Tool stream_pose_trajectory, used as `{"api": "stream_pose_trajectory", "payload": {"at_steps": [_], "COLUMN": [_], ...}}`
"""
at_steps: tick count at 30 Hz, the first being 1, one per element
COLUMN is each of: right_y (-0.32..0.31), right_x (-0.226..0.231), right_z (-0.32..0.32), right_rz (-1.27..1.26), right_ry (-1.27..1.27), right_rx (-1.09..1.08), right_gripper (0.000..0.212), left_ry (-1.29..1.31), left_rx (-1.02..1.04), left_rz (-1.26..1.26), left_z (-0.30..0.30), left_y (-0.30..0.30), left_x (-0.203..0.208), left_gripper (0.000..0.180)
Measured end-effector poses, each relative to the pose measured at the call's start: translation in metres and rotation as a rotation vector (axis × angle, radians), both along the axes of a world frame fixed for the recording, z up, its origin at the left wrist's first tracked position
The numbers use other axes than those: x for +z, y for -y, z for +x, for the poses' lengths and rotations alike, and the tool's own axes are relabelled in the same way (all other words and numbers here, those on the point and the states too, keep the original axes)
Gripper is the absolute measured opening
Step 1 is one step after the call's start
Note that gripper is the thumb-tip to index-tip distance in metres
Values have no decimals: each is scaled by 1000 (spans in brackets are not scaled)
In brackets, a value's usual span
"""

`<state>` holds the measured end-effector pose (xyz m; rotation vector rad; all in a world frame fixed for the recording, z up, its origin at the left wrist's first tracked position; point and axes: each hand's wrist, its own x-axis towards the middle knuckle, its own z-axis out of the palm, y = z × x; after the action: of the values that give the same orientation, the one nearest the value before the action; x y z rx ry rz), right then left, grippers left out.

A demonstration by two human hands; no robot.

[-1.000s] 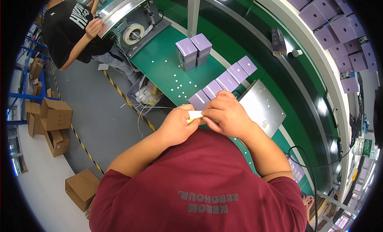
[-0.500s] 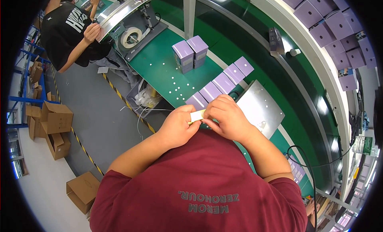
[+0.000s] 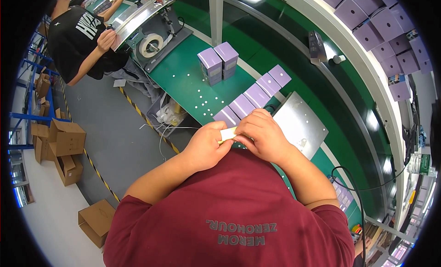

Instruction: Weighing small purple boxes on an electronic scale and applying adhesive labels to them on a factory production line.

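Observation:
Close in front of my chest, both hands meet at a small white strip with yellowish edges (image 3: 228, 134). My left hand (image 3: 205, 146) is closed on its left end, thumb and fingers pinched together. At the other end, the bent fingers of my right hand (image 3: 261, 134) grip the strip and hide part of it. Just beyond my hands, a slanting row of purple boxes (image 3: 255, 96) runs along the green table (image 3: 179, 90). Two more purple boxes (image 3: 210, 67) stand upright farther back. Small white dots (image 3: 202, 103) are scattered over the tabletop.
A shiny metal plate (image 3: 301, 122) lies right of the box row. Beyond runs a dark green conveyor (image 3: 340, 101). A machine with a tape roll (image 3: 151, 45) stands far left, near a person in black (image 3: 80, 42). Cardboard boxes (image 3: 69, 137) sit left; purple boxes (image 3: 388, 25) fill a shelf right.
My hands hold the strip in nearly the same place, with only slight finger movement. At the far left, the other person's farther arm has shifted up and to the right.

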<state>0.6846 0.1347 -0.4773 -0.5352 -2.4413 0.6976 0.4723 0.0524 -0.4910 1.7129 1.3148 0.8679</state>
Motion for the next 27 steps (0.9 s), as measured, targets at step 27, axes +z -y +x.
{"api": "stream_pose_trajectory", "payload": {"at_steps": [27], "right_y": [17], "right_x": [13], "right_z": [4], "right_rz": [110], "right_ry": [-133], "right_rx": [-98], "right_gripper": [21], "left_ry": [348], "left_rx": [122], "left_rz": [-132], "left_z": [-11], "left_y": [1], "left_x": [-2], "left_gripper": [12]}}
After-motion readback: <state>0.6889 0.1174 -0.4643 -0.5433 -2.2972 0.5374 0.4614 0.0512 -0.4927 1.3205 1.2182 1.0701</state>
